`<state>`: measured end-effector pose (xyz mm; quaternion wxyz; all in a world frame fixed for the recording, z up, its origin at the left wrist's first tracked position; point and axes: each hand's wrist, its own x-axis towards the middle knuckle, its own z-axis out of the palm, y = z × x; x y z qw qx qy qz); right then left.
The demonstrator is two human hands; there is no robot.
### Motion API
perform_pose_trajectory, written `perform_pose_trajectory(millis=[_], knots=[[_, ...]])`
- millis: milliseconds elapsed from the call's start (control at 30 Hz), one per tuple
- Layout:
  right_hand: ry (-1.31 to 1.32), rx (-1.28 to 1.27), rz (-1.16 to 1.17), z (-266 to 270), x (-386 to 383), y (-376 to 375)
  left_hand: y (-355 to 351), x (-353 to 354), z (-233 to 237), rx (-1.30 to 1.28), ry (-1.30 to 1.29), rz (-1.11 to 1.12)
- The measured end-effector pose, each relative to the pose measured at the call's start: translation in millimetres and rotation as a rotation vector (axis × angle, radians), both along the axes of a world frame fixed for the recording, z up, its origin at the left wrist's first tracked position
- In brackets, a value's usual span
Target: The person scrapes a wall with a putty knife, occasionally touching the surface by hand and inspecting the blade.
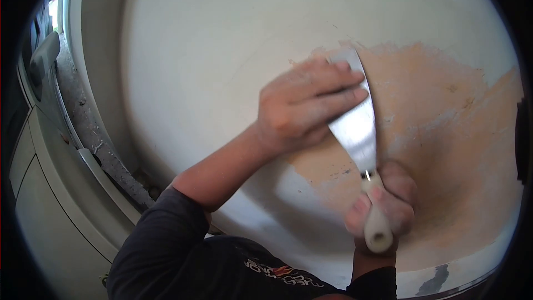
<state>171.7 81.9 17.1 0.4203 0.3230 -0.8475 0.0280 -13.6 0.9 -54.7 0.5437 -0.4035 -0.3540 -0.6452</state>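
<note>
A wide putty knife (355, 133) with a shiny metal blade and a pale handle is tilted against a large off-white panel (205, 33). My right hand (397, 205), blurred, is closed around its handle near the lower right. The fingers of my left hand (311, 100) are stretched out and lie flat across the upper blade, and the thumb is hidden. Behind the blade, a broad patch of tan-orange filler (427, 105) covers part of the panel. Its outline is ragged, with lighter smears and small dark specks.
At the far left stands a pale vehicle door (61, 189) with a side mirror (45, 58). Rough grey ground (89, 116) shows in the narrow gap beside the panel. A dark grey bare spot (434, 280) marks the panel's lower edge.
</note>
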Motion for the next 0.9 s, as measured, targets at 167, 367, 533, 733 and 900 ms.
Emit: perform_pose_trajectory(millis=[167, 367, 533, 733, 900], knots=[[-0.004, 0.061, -0.05, 2.8, -0.5, 1.4, -3.0, 0.1, 0.8, -0.047, 0.039, -0.047], [0.025, 0.12, -0.039, 3.6, -3.7, -3.3, 4.2, -3.9, -0.9, -0.003, 0.032, -0.028], [0.032, 0.224, -0.118, 0.5, -3.5, -9.7, -0.1, -1.5, 0.2, -0.032, 0.003, -0.042], [0.016, 0.193, -0.08, 1.8, -0.4, -9.3, 2.8, -0.5, -0.4, -0.062, 0.027, -0.034], [0.018, 0.141, -0.076, 2.5, -7.6, -7.5, 6.0, -2.2, 5.1, 0.049, -0.007, 0.017]])
